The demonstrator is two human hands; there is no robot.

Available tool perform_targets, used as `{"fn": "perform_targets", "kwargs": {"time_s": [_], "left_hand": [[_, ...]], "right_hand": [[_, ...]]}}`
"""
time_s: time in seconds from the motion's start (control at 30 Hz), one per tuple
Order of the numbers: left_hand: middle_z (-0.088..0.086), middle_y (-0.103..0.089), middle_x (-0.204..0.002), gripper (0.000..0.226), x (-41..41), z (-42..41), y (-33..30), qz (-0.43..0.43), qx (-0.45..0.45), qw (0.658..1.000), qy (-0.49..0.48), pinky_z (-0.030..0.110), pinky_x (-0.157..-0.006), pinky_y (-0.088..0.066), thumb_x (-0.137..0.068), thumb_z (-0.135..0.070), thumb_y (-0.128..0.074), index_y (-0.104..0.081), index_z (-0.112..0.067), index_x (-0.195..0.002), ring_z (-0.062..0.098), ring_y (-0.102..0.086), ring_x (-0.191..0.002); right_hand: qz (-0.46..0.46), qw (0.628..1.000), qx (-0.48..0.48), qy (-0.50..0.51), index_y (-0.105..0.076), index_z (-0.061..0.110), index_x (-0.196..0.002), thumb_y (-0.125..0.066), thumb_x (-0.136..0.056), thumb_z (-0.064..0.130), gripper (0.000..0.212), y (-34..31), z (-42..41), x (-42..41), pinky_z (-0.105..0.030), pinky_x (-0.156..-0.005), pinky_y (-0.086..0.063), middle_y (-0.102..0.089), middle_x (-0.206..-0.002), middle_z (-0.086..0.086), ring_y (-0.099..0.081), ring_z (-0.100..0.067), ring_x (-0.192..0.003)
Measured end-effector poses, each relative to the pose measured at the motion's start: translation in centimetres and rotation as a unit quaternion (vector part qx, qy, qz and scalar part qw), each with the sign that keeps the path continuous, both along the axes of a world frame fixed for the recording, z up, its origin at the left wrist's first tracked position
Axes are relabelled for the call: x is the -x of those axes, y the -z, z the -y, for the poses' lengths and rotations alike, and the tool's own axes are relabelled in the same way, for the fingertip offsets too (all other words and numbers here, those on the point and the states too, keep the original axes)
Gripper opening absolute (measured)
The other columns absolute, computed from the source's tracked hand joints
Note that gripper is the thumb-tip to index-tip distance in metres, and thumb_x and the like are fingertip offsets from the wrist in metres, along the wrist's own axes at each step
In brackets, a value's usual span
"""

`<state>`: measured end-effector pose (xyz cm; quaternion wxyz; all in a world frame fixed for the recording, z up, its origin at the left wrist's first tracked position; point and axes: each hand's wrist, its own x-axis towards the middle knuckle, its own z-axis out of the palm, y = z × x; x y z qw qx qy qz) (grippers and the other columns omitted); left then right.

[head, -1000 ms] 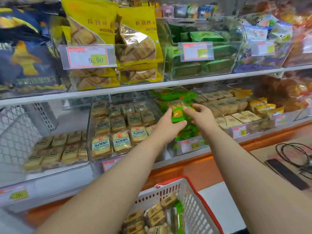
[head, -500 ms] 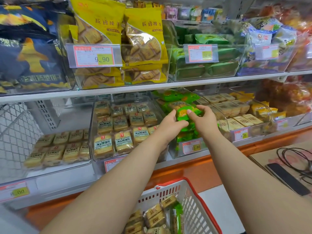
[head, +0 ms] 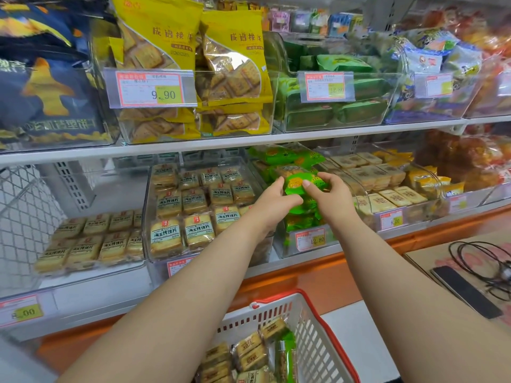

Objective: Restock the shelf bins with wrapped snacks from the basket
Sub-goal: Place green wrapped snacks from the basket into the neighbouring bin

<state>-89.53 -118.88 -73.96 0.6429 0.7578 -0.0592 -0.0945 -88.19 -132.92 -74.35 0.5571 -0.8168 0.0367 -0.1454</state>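
Shelf bin (head: 287,244) (lower row): two hands (head: 301,200) grip one green snack (head: 297,185).

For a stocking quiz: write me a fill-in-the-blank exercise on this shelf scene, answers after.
1. Both hands, left hand and right hand, hold one ____ wrapped snack.
2. The price tag on the bin under the hands reads ____.
3. The basket below has a ____ rim.
4. The yellow bags stand on the ____ shelf.

Missing words: green; 12.80; red; upper
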Motion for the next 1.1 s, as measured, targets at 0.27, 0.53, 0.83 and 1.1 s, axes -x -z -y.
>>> {"fn": "perform_targets", "kwargs": {"time_s": [0.27, 0.53, 0.83, 1.1], "left_hand": [[0.006, -0.042, -0.149, 0.082, -0.3, 0.3, 0.1, -0.005, 0.000, 1.000, -0.007, 0.036, -0.099, -0.049, -0.089, -0.016, -0.061, -0.015, -0.019, -0.157, 0.019, -0.053, -0.121], [0.004, -0.027, -0.159, 0.082, 1.4, 0.1, 0.3, 0.009, -0.028, 0.999, -0.028, 0.042, -0.115, -0.034, -0.090, -0.016, -0.060, -0.012, -0.015, -0.156, 0.020, -0.033, -0.142], [0.000, -0.058, -0.126, 0.042, 10.1, -0.6, 4.0, 0.137, -0.042, 0.978, -0.149, 0.021, -0.098, -0.039, -0.092, -0.001, -0.054, -0.054, -0.013, -0.132, 0.013, -0.053, -0.119], [-0.001, -0.060, -0.110, 0.020, 16.6, -2.7, 18.1, -0.059, -0.076, 0.982, -0.165, 0.011, -0.078, -0.044, -0.097, -0.006, -0.050, -0.060, -0.015, -0.112, 0.016, -0.058, -0.106]], "right_hand": [[0.009, 1.000, 0.002, -0.004, -0.045, 0.017, -0.139, -0.064, -0.092, 0.032, 0.053, 0.1, -0.1, 0.1, -0.039, -0.100, -0.046, -0.050, -0.140, -0.007, -0.049, -0.021, -0.123], [0.021, 1.000, 0.007, 0.000, -0.042, 0.015, -0.142, -0.066, -0.091, 0.030, 0.058, -0.2, 0.8, 1.6, -0.031, -0.093, -0.043, -0.049, -0.140, -0.005, -0.047, -0.012, -0.110], [-0.033, 0.998, 0.051, 0.017, -0.059, 0.012, -0.113, -0.066, -0.090, 0.018, 0.026, 2.0, 0.6, 7.0, -0.020, -0.075, -0.047, -0.061, -0.100, -0.009, -0.061, -0.022, -0.092], [-0.276, 0.928, 0.204, -0.143, -0.055, 0.009, -0.064, -0.059, -0.089, 0.012, 0.025, 18.6, -3.1, 13.4, -0.030, -0.058, -0.046, -0.055, -0.062, -0.007, -0.052, -0.015, -0.057]]}}
